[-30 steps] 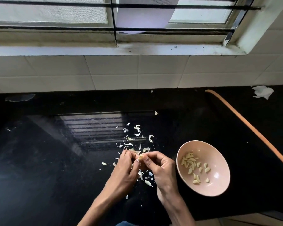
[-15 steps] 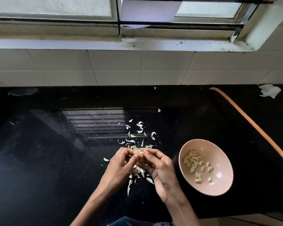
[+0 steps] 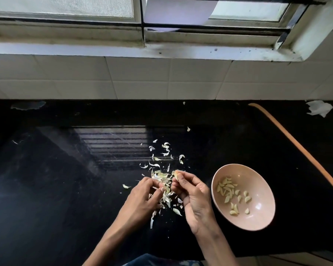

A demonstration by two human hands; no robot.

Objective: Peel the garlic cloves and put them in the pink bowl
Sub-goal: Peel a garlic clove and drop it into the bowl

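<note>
Pale garlic clove (image 3: 175, 176), pinched between thumb and fingers of the right hand (image 3: 194, 200); its long axis runs roughly away from the person, and which end leads is unclear. The left hand (image 3: 142, 200) curls just left of it; whether its fingers grip anything cannot be told. Loose skins (image 3: 161, 164) lie beneath and beyond the fingers on the black desk (image 3: 65, 189). The pink bowl (image 3: 258, 217), right of the fingers, holds peeled cloves (image 3: 227, 191).

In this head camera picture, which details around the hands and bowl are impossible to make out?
- Head view, garlic clove in the right hand: peeled or not, fingertips cover most of it.
- Head view, left hand: whether it holds anything, its curled fingers hide that.
- Head view, peeled cloves in the pink bowl: exact count, small and overlapping.
- Head view, orange strip: its end, cut by the right edge.
</note>
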